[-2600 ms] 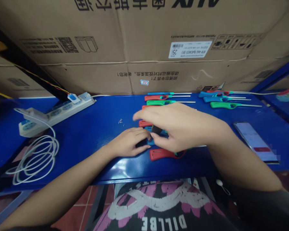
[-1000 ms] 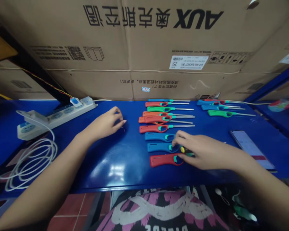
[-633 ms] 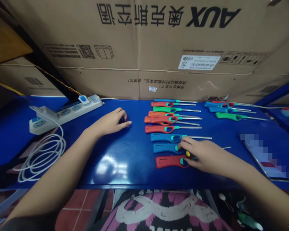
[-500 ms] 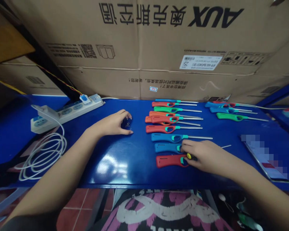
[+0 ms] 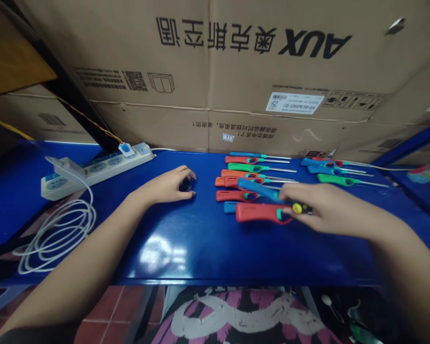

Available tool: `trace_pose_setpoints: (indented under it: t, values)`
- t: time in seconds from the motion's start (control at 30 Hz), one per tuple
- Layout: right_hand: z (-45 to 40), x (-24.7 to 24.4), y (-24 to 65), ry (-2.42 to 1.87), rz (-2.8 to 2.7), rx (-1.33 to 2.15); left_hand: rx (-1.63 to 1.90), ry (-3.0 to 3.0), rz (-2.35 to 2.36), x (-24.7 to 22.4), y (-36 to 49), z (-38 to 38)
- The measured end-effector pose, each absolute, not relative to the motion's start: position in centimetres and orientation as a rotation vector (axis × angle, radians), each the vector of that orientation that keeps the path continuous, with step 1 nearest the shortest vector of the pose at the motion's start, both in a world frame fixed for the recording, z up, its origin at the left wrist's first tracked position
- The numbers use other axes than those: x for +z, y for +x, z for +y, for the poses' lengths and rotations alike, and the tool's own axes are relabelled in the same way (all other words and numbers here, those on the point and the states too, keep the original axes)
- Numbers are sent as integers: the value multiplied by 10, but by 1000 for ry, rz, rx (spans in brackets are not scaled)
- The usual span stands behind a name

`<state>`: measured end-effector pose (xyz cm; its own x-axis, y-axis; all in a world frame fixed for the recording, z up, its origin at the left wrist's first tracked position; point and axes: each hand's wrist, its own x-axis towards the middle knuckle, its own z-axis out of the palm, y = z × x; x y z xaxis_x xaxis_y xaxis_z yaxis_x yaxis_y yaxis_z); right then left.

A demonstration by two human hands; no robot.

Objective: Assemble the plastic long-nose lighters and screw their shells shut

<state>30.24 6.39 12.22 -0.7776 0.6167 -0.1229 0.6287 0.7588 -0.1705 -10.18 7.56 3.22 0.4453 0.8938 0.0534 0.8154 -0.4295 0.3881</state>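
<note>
My right hand [image 5: 317,203] grips a red gas lighter [image 5: 256,212] and a blue gas lighter [image 5: 256,187] near their triggers, lifted over the table. In the same hand is a black tool with a yellow end [image 5: 297,208], perhaps a screwdriver; its far part is hidden. On the table my left hand [image 5: 165,186] rests with thumb and fingers curved apart around a few tiny metal pieces [image 5: 189,188], too small to make out. Beneath the held pair lies another blue lighter [image 5: 230,207], partly covered. Beyond are several lighters in a column, among them a red one [image 5: 232,196] and a green one [image 5: 243,167].
A second group of lighters, with a green one [image 5: 338,180] in front, lies at the back right. The large cardboard box [image 5: 236,62] stands behind the blue table [image 5: 200,248]. On the left are a power strip [image 5: 103,167] and a coiled white cable [image 5: 57,239].
My right hand has lifted the front red and blue lighters off the table and tilted the blue one. My left hand stays in place. The view has shifted slightly.
</note>
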Motion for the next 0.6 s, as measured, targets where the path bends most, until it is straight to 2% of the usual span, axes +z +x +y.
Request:
trace_pose_setpoints:
  t: [0.13, 0.2, 0.43, 0.6]
  values:
    - [115, 128, 296, 1300, 2898, 75, 470, 2592, 1397, 38, -78, 65]
    - [139, 121, 287, 1395, 2825, 160, 488, 2661, 1284, 38, -59, 57]
    - [186, 84, 260, 1503, 2888, 67, 682, 2667, 1199, 21, -16, 35]
    - [177, 98, 236, 1484, 3210, -113, 770, 2565, 1197, 14, -12, 34]
